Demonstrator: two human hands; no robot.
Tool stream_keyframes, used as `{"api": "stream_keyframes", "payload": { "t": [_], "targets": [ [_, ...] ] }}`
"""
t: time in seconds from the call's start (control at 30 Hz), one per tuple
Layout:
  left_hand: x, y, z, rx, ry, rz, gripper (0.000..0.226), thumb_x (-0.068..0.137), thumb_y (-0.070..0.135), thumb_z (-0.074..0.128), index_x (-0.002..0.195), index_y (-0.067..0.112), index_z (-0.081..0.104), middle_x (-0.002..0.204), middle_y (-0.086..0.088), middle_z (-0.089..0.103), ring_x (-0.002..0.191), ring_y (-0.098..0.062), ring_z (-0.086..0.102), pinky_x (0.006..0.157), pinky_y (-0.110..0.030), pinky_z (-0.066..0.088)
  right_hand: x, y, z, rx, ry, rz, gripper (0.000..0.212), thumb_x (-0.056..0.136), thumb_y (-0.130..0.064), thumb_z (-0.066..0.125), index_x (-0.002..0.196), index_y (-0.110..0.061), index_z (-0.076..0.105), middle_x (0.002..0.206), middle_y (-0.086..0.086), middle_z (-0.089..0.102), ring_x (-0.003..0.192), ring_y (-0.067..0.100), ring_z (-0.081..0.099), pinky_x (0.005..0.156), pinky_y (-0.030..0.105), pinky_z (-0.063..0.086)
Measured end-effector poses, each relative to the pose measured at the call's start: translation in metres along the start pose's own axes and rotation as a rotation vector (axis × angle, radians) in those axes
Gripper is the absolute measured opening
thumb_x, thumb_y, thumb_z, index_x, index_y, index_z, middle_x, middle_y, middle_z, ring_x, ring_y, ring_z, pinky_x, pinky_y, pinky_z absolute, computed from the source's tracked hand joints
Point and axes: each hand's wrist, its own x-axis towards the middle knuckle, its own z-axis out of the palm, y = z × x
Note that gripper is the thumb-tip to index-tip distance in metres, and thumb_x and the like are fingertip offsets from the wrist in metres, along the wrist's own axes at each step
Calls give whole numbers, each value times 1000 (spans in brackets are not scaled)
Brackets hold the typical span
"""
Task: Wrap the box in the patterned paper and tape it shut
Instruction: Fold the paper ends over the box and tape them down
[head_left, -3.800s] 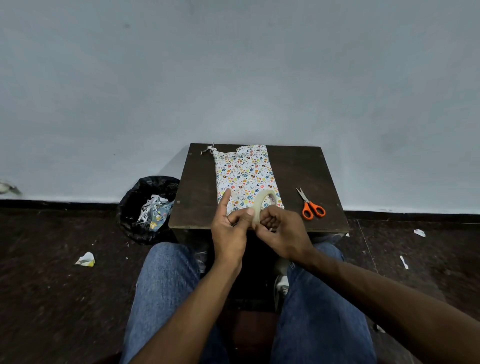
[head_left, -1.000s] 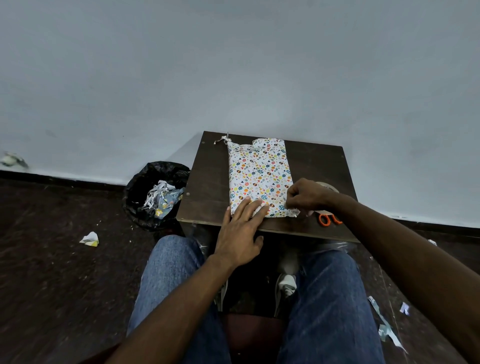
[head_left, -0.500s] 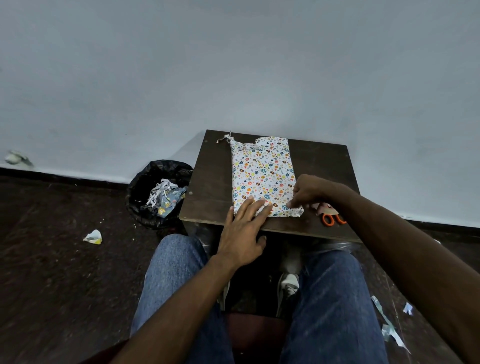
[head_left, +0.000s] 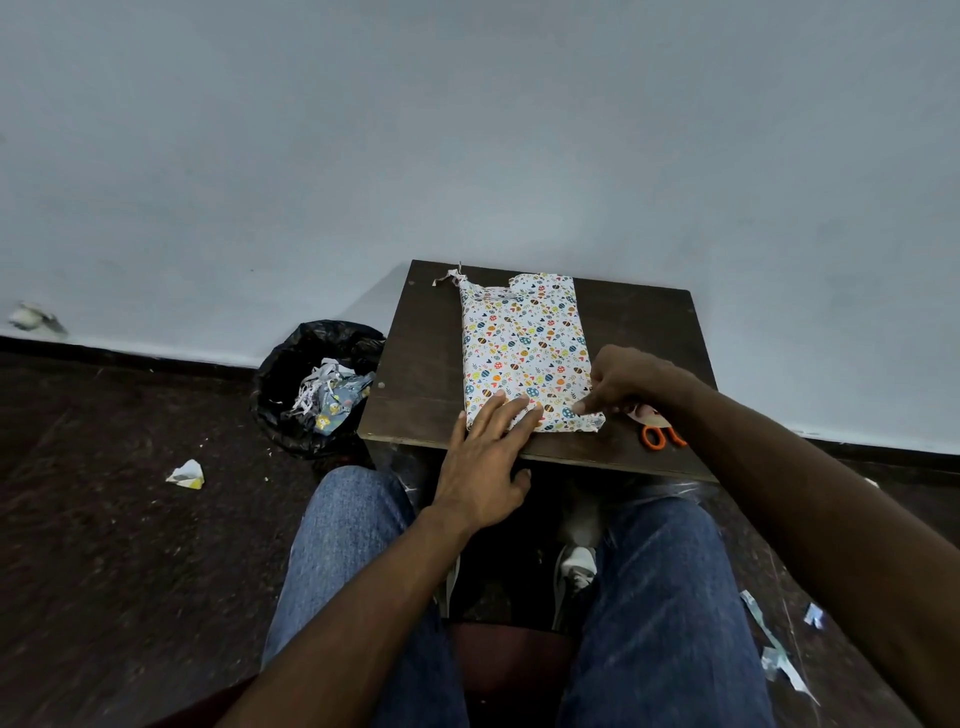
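While a flat rectangular box wrapped in white paper printed with small multicoloured shapes (head_left: 524, 353) lies lengthwise along the middle of a small dark brown wooden table (head_left: 415, 364), a seated person in blue jeans (head_left: 660, 597) works at its near end with both bare hands. The left hand (head_left: 485, 462) lies flat, its straight fingers (head_left: 511, 410) pressing down on the near left corner of the parcel, thumb hanging off the table's front edge. The right hand (head_left: 623, 382) reaches in from the right, fingers curled, with one fingertip pressing on the paper at the near right corner; whether it pinches anything cannot be told. At the far end the paper is left uneven, with a torn strip (head_left: 449, 276) sticking out at the far left corner. Just right of the parcel, a pair of orange-handled scissors (head_left: 657, 435) shows partly beneath the right forearm, beside a pale rounded object that is mostly hidden. On the dark floor (head_left: 104, 545) left of the table stands a black-lined waste bin (head_left: 311, 384) holding paper scraps, with a crumpled scrap of paper (head_left: 186, 474) nearby; more paper offcuts (head_left: 774, 654) lie on the floor at right. A pale grey wall (head_left: 467, 130) rises behind.
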Motion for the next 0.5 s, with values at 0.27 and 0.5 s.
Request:
{"api": "stream_keyframes", "payload": {
  "t": [0.27,0.5],
  "targets": [
    [0,-1,-1,-19,-9,0,83,88,30,60,156,33,13,163,11,8,150,-13,-8,121,-51,6,-2,4,8,87,16,-4,29,86,-22,77,71,-10,55,59,5,60,38,8,50,34,16,36],
    [1,0,-5,-41,-30,-7,83,88,29,60,156,33,12,163,11,8,150,-12,-9,120,-51,4,-13,3,14,-16,131,-26,23,87,-21,74,74,-14,56,74,3,65,68,16,60,55,25,41]
  ]
}}
